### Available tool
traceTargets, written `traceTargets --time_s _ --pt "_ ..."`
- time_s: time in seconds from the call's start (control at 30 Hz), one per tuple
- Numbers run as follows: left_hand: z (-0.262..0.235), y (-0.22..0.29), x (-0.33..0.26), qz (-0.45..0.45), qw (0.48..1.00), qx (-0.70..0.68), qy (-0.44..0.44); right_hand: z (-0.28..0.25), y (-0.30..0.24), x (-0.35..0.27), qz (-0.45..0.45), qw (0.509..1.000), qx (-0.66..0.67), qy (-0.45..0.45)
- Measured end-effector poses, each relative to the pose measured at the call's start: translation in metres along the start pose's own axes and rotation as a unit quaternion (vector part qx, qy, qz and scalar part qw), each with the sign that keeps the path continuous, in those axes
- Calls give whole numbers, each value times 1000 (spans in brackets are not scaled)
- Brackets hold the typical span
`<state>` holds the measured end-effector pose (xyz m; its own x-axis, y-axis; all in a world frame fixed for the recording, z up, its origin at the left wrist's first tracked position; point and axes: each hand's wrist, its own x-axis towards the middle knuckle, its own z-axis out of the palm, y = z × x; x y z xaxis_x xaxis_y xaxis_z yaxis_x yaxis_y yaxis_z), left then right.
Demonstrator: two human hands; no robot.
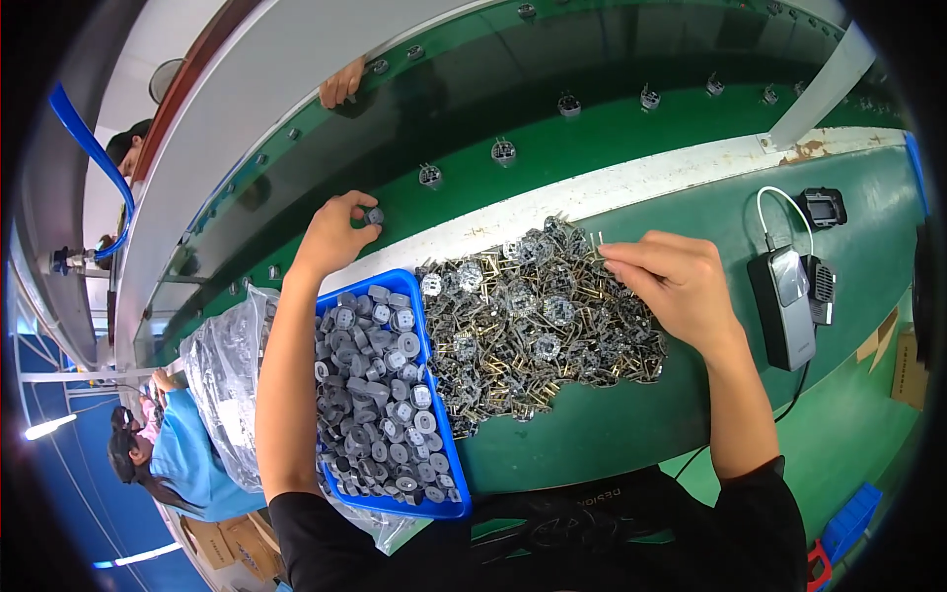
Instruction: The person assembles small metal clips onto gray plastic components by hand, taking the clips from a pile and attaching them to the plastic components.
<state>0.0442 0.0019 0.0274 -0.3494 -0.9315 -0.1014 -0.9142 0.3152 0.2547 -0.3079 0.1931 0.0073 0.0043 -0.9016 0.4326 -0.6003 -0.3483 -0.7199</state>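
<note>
My left hand point(337, 235) reaches over the green conveyor belt point(459, 202), thumb and fingers pinching a small round grey plastic part point(374, 215). My right hand point(673, 281) is closed in a pinch at the upper right edge of a heap of plug inserts point(533, 316), dark pieces with brass and silver pins. Two thin metal pins point(598, 239) stick up from its fingertips; the rest of that piece is hidden. Under my left forearm a blue tray point(434, 380) is full of round grey plastic caps point(380, 395).
Several pinned parts point(503, 151) stand spaced along the belt. A white rail point(631, 187) divides belt and table. At right lie a grey power bank point(782, 306) with a white cable and a black frame point(822, 207). A plastic bag point(227, 365) lies left. Another person's hand point(342, 83) is across the belt.
</note>
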Motion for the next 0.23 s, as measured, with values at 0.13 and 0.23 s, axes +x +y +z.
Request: traceTargets --time_s 0.13,0.23 --pt "7 8 8 -53 998 -25 -9 4 -2 -3 8 997 78 19" --pt "2 23 4 -68 992 -102 -20 6 1 -4 27 990 135 11"
